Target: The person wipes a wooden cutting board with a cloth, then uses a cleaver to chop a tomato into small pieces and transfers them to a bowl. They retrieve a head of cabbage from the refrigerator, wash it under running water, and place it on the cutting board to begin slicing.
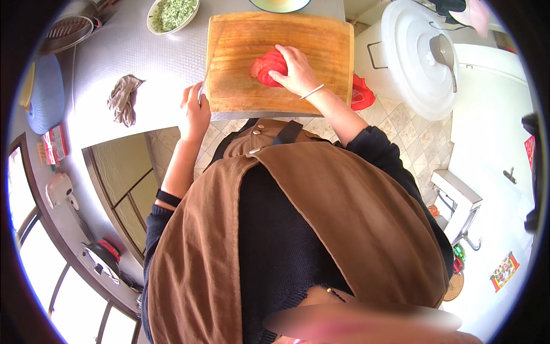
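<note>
My right hand (pixel 296 73) is curled over a mound of red food (pixel 270 69), which seems to be in slices and lies near the middle of a wooden cutting board (pixel 240 43). I cannot tell whether it is raw meat or something else. At the board's left edge, my left hand (pixel 194 112) is closed around a thin metal tool, likely a knife (pixel 200 95) seen edge-on; its far end is hard to make out. A red plastic bag (pixel 362 92) shows beside the board's right edge.
A crumpled grey-brown cloth or glove (pixel 124 99) lies on the metal counter (pixel 163 77) to the left. Beyond it stands a bowl of chopped greens (pixel 174 15). Another bowl (pixel 280 5) is behind the board. At right, a ladle (pixel 442 53) rests on a large white lid (pixel 404 56).
</note>
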The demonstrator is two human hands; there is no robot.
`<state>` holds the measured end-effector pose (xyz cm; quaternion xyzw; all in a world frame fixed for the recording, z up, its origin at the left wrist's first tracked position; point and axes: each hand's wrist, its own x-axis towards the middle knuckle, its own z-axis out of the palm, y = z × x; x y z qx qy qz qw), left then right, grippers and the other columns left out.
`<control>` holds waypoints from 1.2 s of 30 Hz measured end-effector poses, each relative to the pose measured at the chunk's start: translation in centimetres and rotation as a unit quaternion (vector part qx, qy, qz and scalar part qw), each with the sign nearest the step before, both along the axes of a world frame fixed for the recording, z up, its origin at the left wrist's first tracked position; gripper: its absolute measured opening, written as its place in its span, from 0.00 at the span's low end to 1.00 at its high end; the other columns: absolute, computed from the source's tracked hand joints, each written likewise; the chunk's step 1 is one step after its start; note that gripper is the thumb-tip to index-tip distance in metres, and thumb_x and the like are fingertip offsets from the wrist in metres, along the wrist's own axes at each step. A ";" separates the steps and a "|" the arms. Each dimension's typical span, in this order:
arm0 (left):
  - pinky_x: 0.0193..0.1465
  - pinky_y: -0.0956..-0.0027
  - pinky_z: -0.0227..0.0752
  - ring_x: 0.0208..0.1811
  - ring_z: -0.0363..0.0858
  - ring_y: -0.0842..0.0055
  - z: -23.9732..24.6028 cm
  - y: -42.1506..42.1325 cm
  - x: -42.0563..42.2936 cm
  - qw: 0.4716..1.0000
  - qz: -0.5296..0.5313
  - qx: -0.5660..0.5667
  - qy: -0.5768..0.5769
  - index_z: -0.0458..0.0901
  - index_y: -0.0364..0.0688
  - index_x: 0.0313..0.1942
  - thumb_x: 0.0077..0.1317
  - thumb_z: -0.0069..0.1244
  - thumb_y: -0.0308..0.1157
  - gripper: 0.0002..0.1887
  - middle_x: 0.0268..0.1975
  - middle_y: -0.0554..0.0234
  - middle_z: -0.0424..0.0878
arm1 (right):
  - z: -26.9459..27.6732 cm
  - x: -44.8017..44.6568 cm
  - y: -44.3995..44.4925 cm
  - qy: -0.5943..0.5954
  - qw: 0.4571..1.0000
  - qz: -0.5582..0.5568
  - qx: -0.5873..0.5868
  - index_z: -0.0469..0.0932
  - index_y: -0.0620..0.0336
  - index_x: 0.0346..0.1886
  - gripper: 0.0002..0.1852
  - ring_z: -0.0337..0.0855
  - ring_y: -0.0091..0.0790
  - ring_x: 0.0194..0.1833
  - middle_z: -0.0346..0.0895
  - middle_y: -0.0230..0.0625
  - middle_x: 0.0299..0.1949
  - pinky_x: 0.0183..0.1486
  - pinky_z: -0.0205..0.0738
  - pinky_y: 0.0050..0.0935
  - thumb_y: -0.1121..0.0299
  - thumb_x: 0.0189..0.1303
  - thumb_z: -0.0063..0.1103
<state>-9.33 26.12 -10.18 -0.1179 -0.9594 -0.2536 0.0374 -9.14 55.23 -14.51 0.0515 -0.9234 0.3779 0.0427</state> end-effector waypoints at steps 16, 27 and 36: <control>0.52 0.56 0.68 0.49 0.76 0.58 -1.9 2.4 -4.0 0.968 -0.113 -0.221 0.049 0.75 0.48 0.53 0.57 0.57 0.38 0.23 0.51 0.56 0.73 | 0.2 1.7 -0.3 0.096 0.992 -0.075 0.009 0.77 0.54 0.42 0.17 0.63 0.56 0.61 0.65 0.48 0.60 0.65 0.58 0.48 0.64 0.48 0.70; 0.47 0.62 0.73 0.43 0.81 0.61 -2.4 8.1 -8.1 0.935 -0.275 -0.007 -0.225 0.77 0.37 0.44 0.62 0.51 0.30 0.12 0.42 0.51 0.79 | 0.3 3.3 -0.6 0.103 0.993 -0.044 -0.022 0.76 0.53 0.38 0.14 0.62 0.56 0.62 0.63 0.46 0.62 0.64 0.60 0.46 0.69 0.47 0.69; 0.44 0.66 0.75 0.39 0.83 0.66 1.1 9.4 -10.3 0.938 -0.259 0.082 -0.214 0.81 0.39 0.43 0.62 0.54 0.33 0.11 0.37 0.54 0.84 | 0.0 3.7 -0.5 0.113 0.992 -0.032 -0.046 0.75 0.54 0.38 0.14 0.62 0.54 0.62 0.62 0.45 0.63 0.63 0.62 0.45 0.70 0.47 0.68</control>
